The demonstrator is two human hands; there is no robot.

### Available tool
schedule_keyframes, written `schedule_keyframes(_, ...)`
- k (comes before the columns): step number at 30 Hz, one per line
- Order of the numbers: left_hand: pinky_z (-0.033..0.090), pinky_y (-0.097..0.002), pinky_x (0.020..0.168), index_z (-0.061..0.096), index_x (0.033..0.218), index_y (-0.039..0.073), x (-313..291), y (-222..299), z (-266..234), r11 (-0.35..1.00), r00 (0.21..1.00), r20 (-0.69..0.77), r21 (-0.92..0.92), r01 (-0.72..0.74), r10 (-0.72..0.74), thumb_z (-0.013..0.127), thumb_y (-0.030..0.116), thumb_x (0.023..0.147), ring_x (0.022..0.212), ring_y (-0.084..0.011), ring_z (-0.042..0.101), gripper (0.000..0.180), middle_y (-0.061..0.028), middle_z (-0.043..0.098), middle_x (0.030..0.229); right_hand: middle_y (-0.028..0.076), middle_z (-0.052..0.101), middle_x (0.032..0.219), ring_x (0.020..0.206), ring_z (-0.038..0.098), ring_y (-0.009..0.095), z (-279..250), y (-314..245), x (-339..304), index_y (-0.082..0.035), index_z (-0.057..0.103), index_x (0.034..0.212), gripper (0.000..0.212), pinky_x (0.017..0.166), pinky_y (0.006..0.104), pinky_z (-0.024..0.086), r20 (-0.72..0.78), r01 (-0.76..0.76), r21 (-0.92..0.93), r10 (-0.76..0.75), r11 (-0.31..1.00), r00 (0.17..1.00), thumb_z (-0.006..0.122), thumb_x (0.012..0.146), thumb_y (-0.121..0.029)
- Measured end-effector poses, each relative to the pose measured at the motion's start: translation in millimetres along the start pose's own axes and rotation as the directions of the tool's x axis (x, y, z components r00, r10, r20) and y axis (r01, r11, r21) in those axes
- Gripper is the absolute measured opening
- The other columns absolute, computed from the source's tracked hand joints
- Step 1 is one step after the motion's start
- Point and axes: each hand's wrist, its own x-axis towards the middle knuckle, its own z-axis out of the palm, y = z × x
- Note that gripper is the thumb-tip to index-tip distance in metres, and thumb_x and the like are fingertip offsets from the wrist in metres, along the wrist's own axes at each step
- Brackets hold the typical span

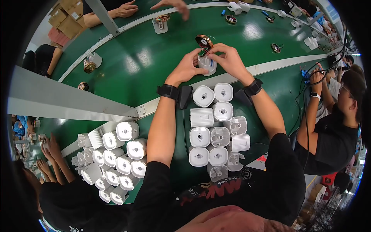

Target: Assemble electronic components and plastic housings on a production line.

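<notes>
A white plastic housing stands upright on the green belt in front of me, with something blue showing inside it. My left hand is closed round its left side, thumb across the front. Above its open top, a round copper-rimmed part with a dark face sits tilted, joined below to a small dark piece. My right hand is closed at the housing's upper right, fingertips pinched together near the opening. What those fingertips hold is too small to make out. Black bands circle both wrists.
Several white housings are grouped between my forearms, and more housings crowd the left. A metal rail borders the belt. Farther along stand a part-fitted housing and another. Co-workers sit on both sides; a co-worker's hand reaches across the belt.
</notes>
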Motion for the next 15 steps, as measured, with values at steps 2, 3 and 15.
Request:
schedule_keyframes(2, 0.048, -0.0321, 0.100, 0.047, 0.134, -0.002, -2, 1, 1, 1.000, 1.000, -0.003, 0.006, 0.005, -0.005, 0.079, -0.011, 0.066, 0.113, -0.0179, 0.060, 0.076, -0.0100, 0.061, 0.125, 0.008, 0.065, 0.107, 0.086, 0.063, 0.017, -6, -9, -5, -0.001, 0.071, 0.103, 0.018, 0.071, 0.0271, 0.052, 0.012, 0.009, -0.067, -0.009, 0.998, 1.000, 0.069, 0.085, -0.004)
schedule_keyframes(3, 0.048, -0.0321, 0.100, 0.047, 0.134, -0.002, -3, 3, 1, 1.000, 1.000, -0.008, 0.012, 0.006, -0.006, 0.079, -0.011, 0.066, 0.113, -0.0176, 0.060, 0.075, -0.0100, 0.060, 0.125, 0.007, 0.065, 0.106, 0.084, 0.063, 0.016, -9, -12, -8, -0.001, 0.072, 0.100, 0.016, 0.069, 0.0270, 0.052, 0.027, 0.023, -0.136, -0.020, 0.990, 0.999, 0.070, 0.085, -0.003)
schedule_keyframes(15, 0.045, -0.0314, 0.104, 0.045, 0.139, -0.002, -3, 11, -1, 0.998, 0.997, 0.051, 0.043, 0.050, -0.052, 0.077, -0.006, 0.074, 0.116, -0.0160, 0.056, 0.073, -0.0081, 0.058, 0.128, 0.007, 0.063, 0.099, 0.081, 0.063, 0.017, -2, 6, -8, 0.002, 0.067, 0.093, 0.009, 0.061, 0.0296, 0.050, -0.090, 0.201, -0.305, -0.238, 0.931, 0.967, 0.068, 0.085, -0.002)
